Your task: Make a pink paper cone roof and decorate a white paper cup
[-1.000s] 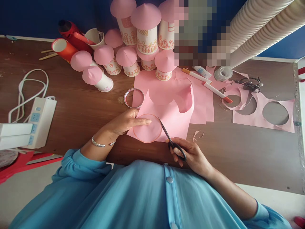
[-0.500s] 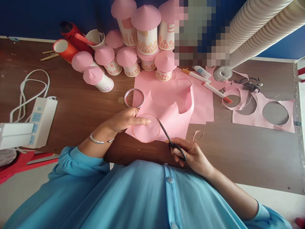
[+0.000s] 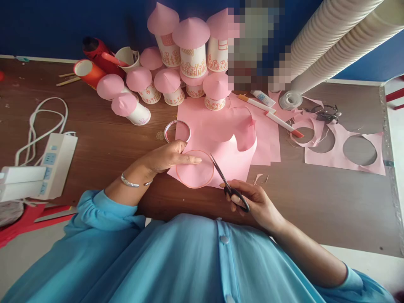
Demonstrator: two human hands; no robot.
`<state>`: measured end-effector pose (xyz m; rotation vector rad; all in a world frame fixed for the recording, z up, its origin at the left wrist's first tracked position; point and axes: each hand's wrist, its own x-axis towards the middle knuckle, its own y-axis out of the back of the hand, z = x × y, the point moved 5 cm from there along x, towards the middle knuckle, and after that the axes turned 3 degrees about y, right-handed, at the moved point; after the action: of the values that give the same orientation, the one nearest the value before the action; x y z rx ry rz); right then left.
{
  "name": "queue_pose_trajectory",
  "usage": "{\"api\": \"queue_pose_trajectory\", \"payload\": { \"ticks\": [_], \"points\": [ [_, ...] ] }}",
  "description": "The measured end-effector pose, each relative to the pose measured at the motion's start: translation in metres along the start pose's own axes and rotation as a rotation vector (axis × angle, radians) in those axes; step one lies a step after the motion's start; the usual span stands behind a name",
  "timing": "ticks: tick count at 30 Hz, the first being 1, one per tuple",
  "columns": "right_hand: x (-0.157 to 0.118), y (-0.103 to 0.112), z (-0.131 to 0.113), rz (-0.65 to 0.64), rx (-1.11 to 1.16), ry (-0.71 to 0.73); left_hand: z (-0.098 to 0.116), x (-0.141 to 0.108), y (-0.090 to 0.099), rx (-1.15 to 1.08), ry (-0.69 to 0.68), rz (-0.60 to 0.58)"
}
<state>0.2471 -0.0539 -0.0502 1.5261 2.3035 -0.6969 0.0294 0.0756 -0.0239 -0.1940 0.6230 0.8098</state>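
My left hand (image 3: 176,156) pinches the near left part of a pink paper sheet (image 3: 233,168), its thumb lying on a circle outlined in orange. In my right hand (image 3: 249,198) is a pair of black-handled scissors (image 3: 220,171), the tips at the right side of the outlined circle. The sheet curls up at its far right. A tape ring (image 3: 177,131) lies just beyond my left hand, partly over more pink paper.
White cups with pink cone roofs (image 3: 193,50) stand at the back. Markers (image 3: 284,124), a clear tape roll (image 3: 291,100) and paper offcuts (image 3: 337,147) lie to the right. A power strip (image 3: 58,166) with a white cable is at the left; red-orange tubes (image 3: 90,71) stand behind.
The view has shifted slightly. My right hand and the scissors have moved a little to the right relative to the outlined circle; my left hand keeps its hold.
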Motion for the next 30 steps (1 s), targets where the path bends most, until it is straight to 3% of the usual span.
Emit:
{"api": "queue_pose_trajectory", "payload": {
  "ticks": [16, 30],
  "points": [
    [0.016, 0.011, -0.031, -0.042, -0.071, 0.112, 0.032, 0.003, -0.014, -0.065, -0.036, -0.137],
    [0.019, 0.012, -0.037, -0.066, -0.093, 0.136, 0.026, 0.009, -0.011, -0.051, -0.047, -0.139]
  ]
}}
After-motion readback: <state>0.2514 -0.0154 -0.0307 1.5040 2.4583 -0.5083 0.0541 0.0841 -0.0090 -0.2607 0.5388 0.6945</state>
